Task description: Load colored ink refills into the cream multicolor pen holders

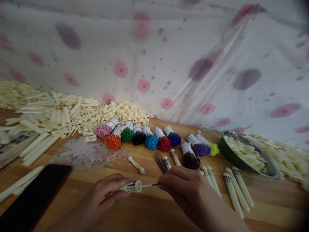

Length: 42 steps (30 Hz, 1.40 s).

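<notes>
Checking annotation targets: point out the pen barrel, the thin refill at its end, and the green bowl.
pen barrel (131, 186): head view, on its wide round end.
refill (149, 185): head view, on the bare shaft just past the barrel.
green bowl (229, 155): head view, on its green outer wall.

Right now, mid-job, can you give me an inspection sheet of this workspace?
Surface: wooden table, bare wood near the hands.
Job's things: cream pen barrel in the left hand; thin refill pinched by the right hand, its end at the barrel's open end.
Clutter: coloured refill bundles in a row, heap of cream parts, clear bits, green bowl of parts, cream pens lying at right, dark phone at left.
Grippers: both hands closed on their parts.
Cables: nothing seen.
Surroundings: spotted cloth hanging behind the table.
</notes>
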Each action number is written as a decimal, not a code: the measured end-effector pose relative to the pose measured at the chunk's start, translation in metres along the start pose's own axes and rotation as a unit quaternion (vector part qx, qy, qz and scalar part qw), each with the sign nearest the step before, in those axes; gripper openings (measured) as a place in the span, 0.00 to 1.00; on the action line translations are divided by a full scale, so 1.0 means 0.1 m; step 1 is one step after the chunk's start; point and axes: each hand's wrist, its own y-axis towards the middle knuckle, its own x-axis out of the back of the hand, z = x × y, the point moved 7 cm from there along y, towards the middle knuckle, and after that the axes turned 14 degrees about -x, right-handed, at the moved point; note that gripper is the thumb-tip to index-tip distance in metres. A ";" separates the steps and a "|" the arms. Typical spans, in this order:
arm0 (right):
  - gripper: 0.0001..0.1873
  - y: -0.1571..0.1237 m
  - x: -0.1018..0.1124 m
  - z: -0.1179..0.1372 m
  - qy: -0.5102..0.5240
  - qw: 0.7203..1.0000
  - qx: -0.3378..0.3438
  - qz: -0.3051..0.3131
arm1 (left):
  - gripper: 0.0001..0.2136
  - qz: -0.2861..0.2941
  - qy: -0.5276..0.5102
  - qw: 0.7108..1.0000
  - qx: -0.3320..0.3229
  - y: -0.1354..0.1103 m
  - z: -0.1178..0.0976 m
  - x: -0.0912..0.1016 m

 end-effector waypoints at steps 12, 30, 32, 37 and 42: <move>0.10 0.04 -0.04 -0.02 0.016 0.999 -0.021 -0.022 | 0.14 -0.017 0.019 1.000 -0.007 0.00 -0.01 0.04; 0.09 0.07 -0.35 0.07 0.091 0.994 -0.005 0.053 | 0.13 -0.045 0.001 0.999 -0.018 0.00 -0.03 0.05; 0.10 0.06 -0.35 0.07 0.110 0.993 -0.001 0.050 | 0.12 -0.050 -0.001 0.999 -0.011 0.01 -0.04 0.05; 0.16 0.09 -0.30 -0.19 0.119 0.989 -0.077 0.038 | 0.10 -0.067 0.009 0.998 -0.015 0.03 -0.08 0.09; 0.07 0.19 -0.39 -0.70 -0.136 0.965 -0.222 0.013 | 0.12 -0.084 0.025 0.996 -0.017 -0.02 -0.03 0.14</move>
